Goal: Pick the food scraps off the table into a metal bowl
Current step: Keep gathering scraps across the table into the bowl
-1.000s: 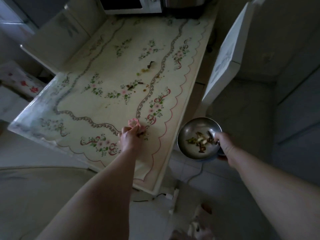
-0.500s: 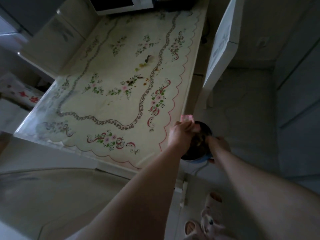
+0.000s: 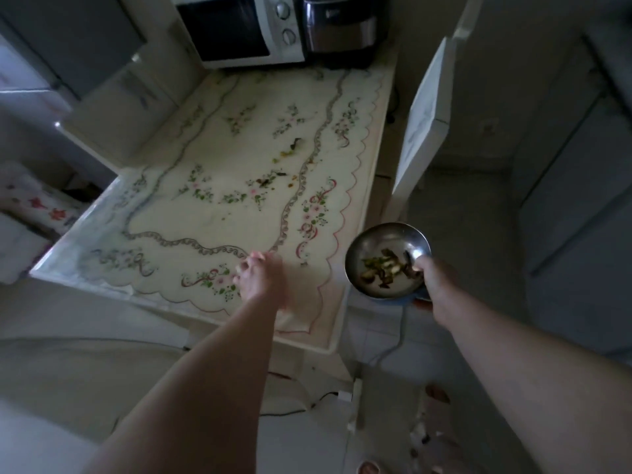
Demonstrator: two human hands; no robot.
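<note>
My right hand [image 3: 436, 289] grips the near rim of the metal bowl [image 3: 383, 239], holding it in the air just off the table's right edge. Green and brown scraps [image 3: 384, 268] lie in its bottom. My left hand [image 3: 261, 280] hovers, blurred, over the near part of the flowered tablecloth [image 3: 212, 224], fingers curled around a small pale pink wad at the fingertips. Food scraps lie farther back on the cloth: a dark piece [image 3: 296, 143], yellow-green bits [image 3: 284, 155] and a brown cluster [image 3: 265, 181].
A microwave [image 3: 239, 29] and a steel cooker [image 3: 342, 29] stand at the table's far end. A white chair back [image 3: 420, 121] stands right of the table. Cables and a power strip [image 3: 345, 395] lie on the floor below; my feet show at the bottom.
My left hand went from the table's near edge to the bowl, then swung back left over the cloth. The bowl is uncovered again and sits slightly higher.
</note>
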